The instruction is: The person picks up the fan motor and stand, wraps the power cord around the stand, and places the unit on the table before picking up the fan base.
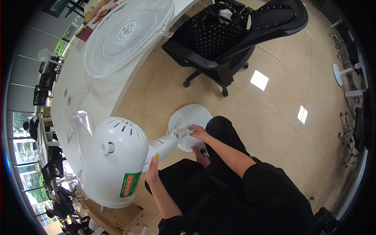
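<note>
A white fan body with a rounded motor housing, vent slots and a green-orange label stands between me and the table. My left hand is wrapped round its neck, just below the housing. Lower down, my right hand is beside the pole and a bundled white cord; its fingers are partly spread, with the thumb side near the cord. The round white base rests on the floor by my feet. On the table lie a white wire fan grille and clear fan blades.
The white table curves along the left. A black office chair holds a dotted bag. A cardboard box is at the lower left. Another person's arm shows at the top; more people are far left.
</note>
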{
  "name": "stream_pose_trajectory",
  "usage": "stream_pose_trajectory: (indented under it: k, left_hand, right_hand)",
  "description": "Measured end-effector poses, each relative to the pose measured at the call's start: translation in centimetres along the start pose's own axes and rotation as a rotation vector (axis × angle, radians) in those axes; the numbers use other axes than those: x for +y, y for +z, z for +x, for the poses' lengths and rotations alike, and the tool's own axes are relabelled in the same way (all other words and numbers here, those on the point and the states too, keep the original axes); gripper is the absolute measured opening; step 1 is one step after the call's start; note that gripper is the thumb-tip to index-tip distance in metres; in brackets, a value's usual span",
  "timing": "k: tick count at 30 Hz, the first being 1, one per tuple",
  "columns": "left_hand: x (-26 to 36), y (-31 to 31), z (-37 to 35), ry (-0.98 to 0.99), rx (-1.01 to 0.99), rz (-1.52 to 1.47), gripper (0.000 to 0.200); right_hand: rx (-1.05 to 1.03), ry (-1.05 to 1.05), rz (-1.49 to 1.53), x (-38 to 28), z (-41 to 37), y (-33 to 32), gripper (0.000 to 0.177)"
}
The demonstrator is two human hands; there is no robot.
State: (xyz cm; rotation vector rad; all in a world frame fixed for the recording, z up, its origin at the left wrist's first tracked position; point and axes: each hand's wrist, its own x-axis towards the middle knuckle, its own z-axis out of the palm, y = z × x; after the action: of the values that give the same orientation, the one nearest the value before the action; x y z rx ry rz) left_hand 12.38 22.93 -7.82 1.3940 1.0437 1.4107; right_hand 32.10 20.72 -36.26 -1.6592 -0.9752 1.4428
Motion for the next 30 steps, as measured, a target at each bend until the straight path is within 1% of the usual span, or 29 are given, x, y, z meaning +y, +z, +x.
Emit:
stream_pose_trajectory:
  k: [3, 4, 7, 10, 13, 16, 18, 22, 24, 25, 26, 29, 30]
  left_hand:
    - [1.4, -1.2, 0.6, 0.069, -0.036, 0.040, 0.070]
    - [2.1, -2.3, 0.7, 0.089, -0.036, 0.053, 0.069]
    - [4.5, -4.9, 1.5, 0.148, -0.044, 0.082, 0.070]
    - [7.0, -5.6, 1.8, 0.222, -0.070, 0.057, 0.069]
    - [8.2, -5.4, 1.3, 0.292, -0.075, 0.032, 0.067]
    - [9.8, -4.5, 0.2, 0.302, -0.075, -0.057, 0.067]
    - [10.8, -4.2, -0.7, 0.302, -0.062, -0.129, 0.067]
    - [11.6, -6.1, -3.6, 0.315, 0.014, -0.072, 0.070]
    - [11.0, -7.9, -5.6, 0.313, 0.072, -0.042, 0.073]
    - [10.7, -8.9, -6.6, 0.308, 0.100, -0.026, 0.075]
    - [10.4, -10.1, -7.6, 0.295, 0.127, -0.012, 0.077]
    - [10.1, -11.8, -10.1, 0.281, 0.197, 0.002, 0.077]
    - [10.1, -12.1, -10.6, 0.281, 0.214, 0.002, 0.077]
  right_hand:
    - [-0.101, 0.003, 0.019, 0.0, 0.3, 0.7, 0.050]
    - [-0.209, 0.066, 0.099, -1.1, 0.1, 0.5, 0.055]
    - [-0.329, 0.223, 0.365, -5.5, -1.3, 0.4, 0.060]
    - [-0.293, 0.173, 0.507, -6.6, -3.0, 1.7, 0.066]
    - [-0.236, 0.093, 0.438, -7.7, -4.6, 2.6, 0.075]
    - [-0.175, 0.037, 0.349, -8.4, -5.4, 2.8, 0.074]
    - [-0.101, -0.005, 0.353, -8.2, -5.5, 3.5, 0.065]
    - [0.095, -0.005, 0.417, -7.3, -4.4, 6.5, 0.043]
    - [0.183, -0.131, 0.322, -6.0, -3.2, 7.8, 0.038]
    - [0.227, -0.195, 0.275, -6.7, -3.6, 7.8, 0.036]
    - [0.253, -0.307, 0.197, -7.2, -4.4, 7.5, 0.033]
    - [0.200, -0.518, 0.077, -9.4, -6.6, 7.6, 0.033]
    - [0.146, -0.525, 0.102, -10.8, -7.9, 7.3, 0.033]
